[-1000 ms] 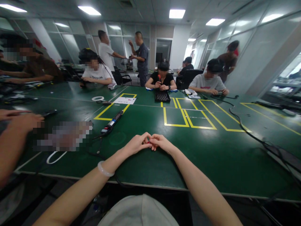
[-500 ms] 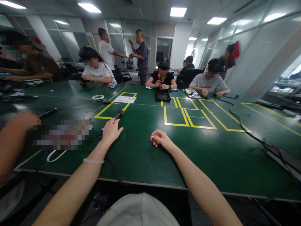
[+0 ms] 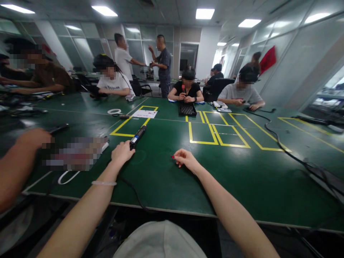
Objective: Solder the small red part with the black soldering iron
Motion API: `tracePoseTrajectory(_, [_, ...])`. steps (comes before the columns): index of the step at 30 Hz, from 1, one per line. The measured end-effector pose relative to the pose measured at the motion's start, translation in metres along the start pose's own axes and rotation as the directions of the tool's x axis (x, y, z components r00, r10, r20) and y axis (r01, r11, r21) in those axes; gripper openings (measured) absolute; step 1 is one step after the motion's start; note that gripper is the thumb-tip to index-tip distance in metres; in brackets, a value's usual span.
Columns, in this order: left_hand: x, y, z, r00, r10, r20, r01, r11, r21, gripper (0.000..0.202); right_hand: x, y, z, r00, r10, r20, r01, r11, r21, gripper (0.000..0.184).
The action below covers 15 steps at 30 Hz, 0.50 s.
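My left hand [image 3: 123, 154] is closed around the near end of a black cylindrical tool [image 3: 139, 136], shaped like an electric screwdriver, with a pale and blue label. It lies slanted, its far end pointing away and to the right. A black cord [image 3: 134, 195] runs from near that hand over the front table edge. To the right, my right hand [image 3: 184, 157] hovers low over the green table [image 3: 161, 182], thumb and fingers pinched on a small red piece [image 3: 172, 157]. Too little of the piece shows to tell its kind.
Yellow tape frames [image 3: 204, 142] mark the table, and a white paper sheet [image 3: 145, 114] lies in one. Opposite, a person works over a black tray [image 3: 187, 109]. A neighbour's hand [image 3: 36, 138] reaches in from the left, near a blurred-out item [image 3: 77, 154]. A black cable [image 3: 279, 143] crosses the right side.
My left hand has drawn back slightly toward me and curled its fingers, so more of the black tool shows. The right hand has barely moved, keeping the red piece pinched.
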<state>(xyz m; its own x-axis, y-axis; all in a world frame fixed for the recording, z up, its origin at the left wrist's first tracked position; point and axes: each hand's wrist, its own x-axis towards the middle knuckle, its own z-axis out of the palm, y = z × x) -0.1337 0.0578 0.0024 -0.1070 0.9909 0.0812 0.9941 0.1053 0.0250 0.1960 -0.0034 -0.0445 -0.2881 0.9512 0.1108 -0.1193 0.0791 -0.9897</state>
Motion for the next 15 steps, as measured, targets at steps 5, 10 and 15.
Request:
tracePoseTrajectory(5, [-0.014, 0.029, 0.0, 0.988, 0.153, -0.001, -0.153, 0.988, -0.006, 0.056, 0.002, 0.003, 0.001, 0.999, -0.028, -0.021, 0.027, 0.999, -0.041, 0.03])
tracePoseTrajectory(10, [-0.032, 0.066, -0.001, 0.954, 0.3, 0.009, -0.3, 0.954, -0.027, 0.06, 0.0, 0.001, 0.0, 0.997, -0.074, -0.016, 0.07, 0.977, -0.201, 0.023])
tracePoseTrajectory(15, [-0.049, 0.095, 0.004, 0.905, 0.425, -0.022, -0.425, 0.901, -0.089, 0.061, -0.005, -0.006, 0.004, 0.979, -0.205, 0.016, 0.189, 0.867, -0.46, 0.011])
